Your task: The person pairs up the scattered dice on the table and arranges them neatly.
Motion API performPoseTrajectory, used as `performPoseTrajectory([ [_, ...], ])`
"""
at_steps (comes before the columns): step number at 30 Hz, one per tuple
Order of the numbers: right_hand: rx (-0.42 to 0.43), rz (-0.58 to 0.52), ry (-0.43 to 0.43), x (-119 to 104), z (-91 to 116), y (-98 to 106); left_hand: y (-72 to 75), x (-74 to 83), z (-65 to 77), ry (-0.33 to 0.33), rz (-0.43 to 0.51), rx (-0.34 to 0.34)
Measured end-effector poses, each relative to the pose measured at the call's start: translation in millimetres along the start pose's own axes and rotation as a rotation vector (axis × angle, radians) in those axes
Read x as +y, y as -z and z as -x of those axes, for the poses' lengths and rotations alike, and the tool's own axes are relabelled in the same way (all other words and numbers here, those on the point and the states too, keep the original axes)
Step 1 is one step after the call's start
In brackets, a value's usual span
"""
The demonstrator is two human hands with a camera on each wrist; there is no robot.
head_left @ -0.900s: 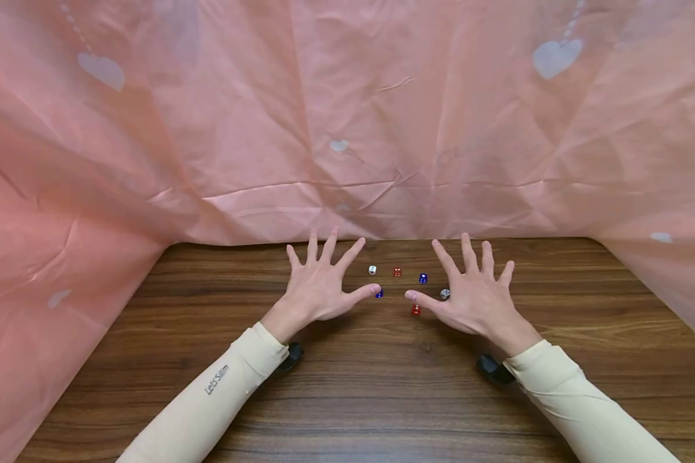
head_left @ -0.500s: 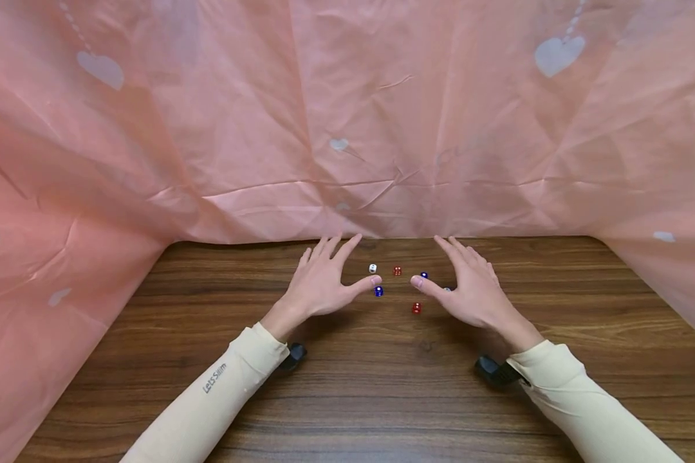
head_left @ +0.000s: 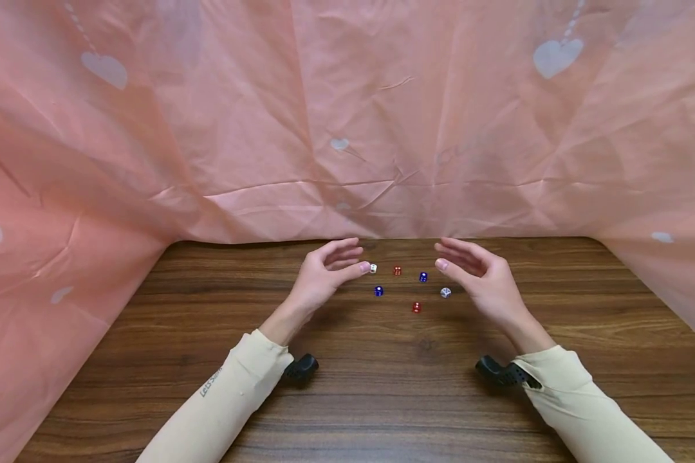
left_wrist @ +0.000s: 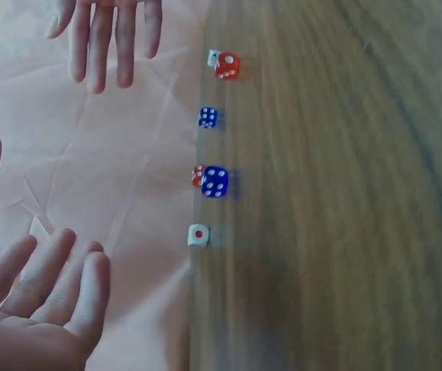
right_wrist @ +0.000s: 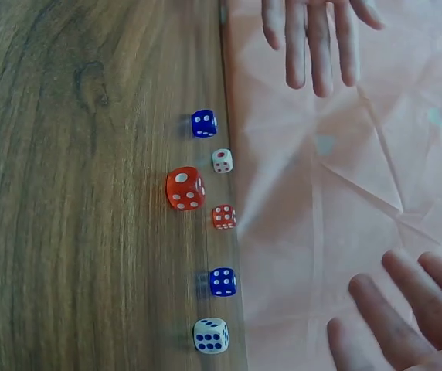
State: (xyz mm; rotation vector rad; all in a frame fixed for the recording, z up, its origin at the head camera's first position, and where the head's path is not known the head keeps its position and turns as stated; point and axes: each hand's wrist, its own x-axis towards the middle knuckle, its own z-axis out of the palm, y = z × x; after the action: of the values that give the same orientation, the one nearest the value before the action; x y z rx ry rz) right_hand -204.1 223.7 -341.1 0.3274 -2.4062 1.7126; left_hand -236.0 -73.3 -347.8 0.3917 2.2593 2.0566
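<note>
Several dice lie in a loose ring on the wooden table between my hands. The far white die (head_left: 373,268) appears just beside my left thumb in the head view, but the left wrist view shows that die (left_wrist: 198,236) apart from the fingers. My left hand (head_left: 324,273) hovers above the table with gently bent fingers, holding nothing. Opposite it, my right hand (head_left: 486,280) is also raised and holds nothing. Nearest to it are a blue die (head_left: 423,277) and a white die with blue pips (head_left: 445,292). Another blue die (head_left: 379,291) and two red dice, one far (head_left: 397,271) and one near (head_left: 417,308), complete the ring.
A pink cloth (head_left: 382,128) with pale hearts hangs behind the table (head_left: 382,411) and along both sides. A black wrist device (head_left: 302,368) shows below the left cuff, and a similar one (head_left: 500,372) by the right cuff.
Both hands have turned from spread, palms down, to palms facing each other, with the fingers closer together and more bent. The dice have stayed in place.
</note>
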Motion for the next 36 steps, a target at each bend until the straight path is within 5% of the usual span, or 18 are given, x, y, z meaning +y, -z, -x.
performPoseTrajectory([
  [4, 0.032, -0.100, 0.037, 1.2, 2.8, 0.2, -2.0, -4.5, 2.7, -0.001, 0.122, 0.034],
  [12, 0.082, -0.196, 0.077, 1.0, 5.5, 0.4, -4.5, -8.9, 7.4, -0.006, 0.135, 0.036],
  [26, 0.154, -0.170, 0.056, 4.3, 3.5, 5.2, -7.0, -11.4, 10.3, -0.011, 0.137, 0.006],
  [36, 0.144, 0.009, -0.072, 17.6, 2.9, 11.4, -9.9, -10.1, 9.5, -0.026, 0.116, -0.002],
])
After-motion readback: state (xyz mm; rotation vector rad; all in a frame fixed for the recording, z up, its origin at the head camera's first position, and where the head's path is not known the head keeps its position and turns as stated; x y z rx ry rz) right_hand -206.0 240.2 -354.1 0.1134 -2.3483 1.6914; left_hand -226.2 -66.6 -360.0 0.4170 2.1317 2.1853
